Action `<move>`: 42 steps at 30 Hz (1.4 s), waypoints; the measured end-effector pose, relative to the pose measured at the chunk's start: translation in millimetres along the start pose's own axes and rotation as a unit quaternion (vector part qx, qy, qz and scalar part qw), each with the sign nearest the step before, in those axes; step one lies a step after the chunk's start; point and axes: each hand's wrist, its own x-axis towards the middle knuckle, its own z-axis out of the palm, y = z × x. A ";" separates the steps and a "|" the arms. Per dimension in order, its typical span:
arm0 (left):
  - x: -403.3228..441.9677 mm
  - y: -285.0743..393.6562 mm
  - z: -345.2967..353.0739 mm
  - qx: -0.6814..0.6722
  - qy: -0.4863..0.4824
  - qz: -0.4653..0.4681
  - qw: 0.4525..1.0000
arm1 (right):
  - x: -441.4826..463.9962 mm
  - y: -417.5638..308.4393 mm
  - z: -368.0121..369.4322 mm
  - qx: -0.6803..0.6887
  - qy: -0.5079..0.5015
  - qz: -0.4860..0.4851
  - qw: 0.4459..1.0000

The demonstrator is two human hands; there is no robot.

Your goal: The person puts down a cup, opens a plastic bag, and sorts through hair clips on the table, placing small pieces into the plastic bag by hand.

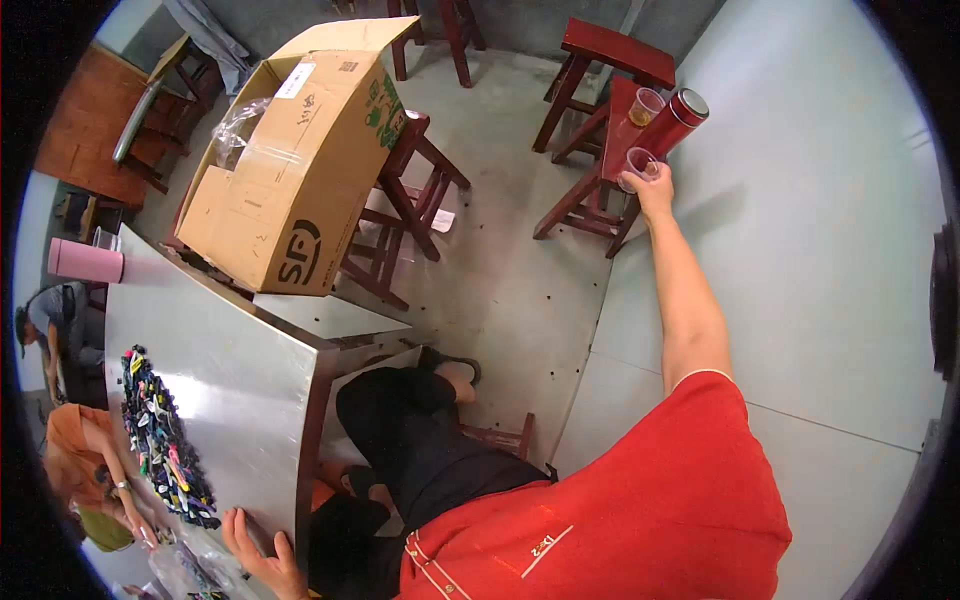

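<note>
A: What's around?
B: The left hand (264,562), nearest, rests fingers parted on the counter (235,330), well apart from the red flask (674,122). The right hand (654,190)'s fingers pinch a clear cup (641,163) just on the flask's near side; a second cup (645,107) is beside the flask.
A: Its axis?
B: Mouth up, roughly parallel to the flask's.
A: Writing?
B: "SF" on the carton (318,150), left of the flask.

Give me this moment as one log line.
Right hand: grips clear plastic cup at red wooden stool | Left hand: open, at silvery metal table, near small multicoloured pieces | Nearby: red cylindrical flask
</note>
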 end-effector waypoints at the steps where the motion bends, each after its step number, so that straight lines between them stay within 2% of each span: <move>1: 0.1 -0.1 0.1 -0.006 0.000 0.001 1.000 | 0.0 -0.7 0.5 0.005 0.005 -0.002 1.000; 5: 2.8 3.2 -0.3 -0.006 0.004 0.000 1.000 | 5.0 -0.4 7.6 0.048 0.021 0.001 0.999; 8: 11.8 22.5 -6.6 0.010 0.005 0.015 1.000 | 13.9 -3.4 13.8 -0.002 0.045 0.008 0.999; 24: 13.3 27.3 -5.7 0.020 0.023 0.022 0.999 | 40.9 -4.0 24.3 0.007 0.060 -0.009 0.998; 30: 13.7 30.4 -5.5 0.018 0.022 0.017 0.999 | 44.3 4.2 23.1 0.058 0.044 -0.020 0.997; 32: 13.5 29.8 -6.3 0.020 0.020 0.014 1.000 | 42.2 13.6 24.5 0.108 0.074 -0.009 0.991; 35: 14.8 33.1 -7.5 0.042 0.029 0.040 0.998 | 43.0 21.4 21.1 0.111 0.085 0.014 0.990; 38: 0.7 -5.6 -1.0 0.014 0.000 0.000 1.000 | 41.3 26.0 23.6 0.053 0.111 -0.017 0.992; 42: 0.5 -3.5 1.8 -0.005 0.023 0.008 1.000 | 34.4 16.9 25.6 0.050 0.105 -0.040 0.992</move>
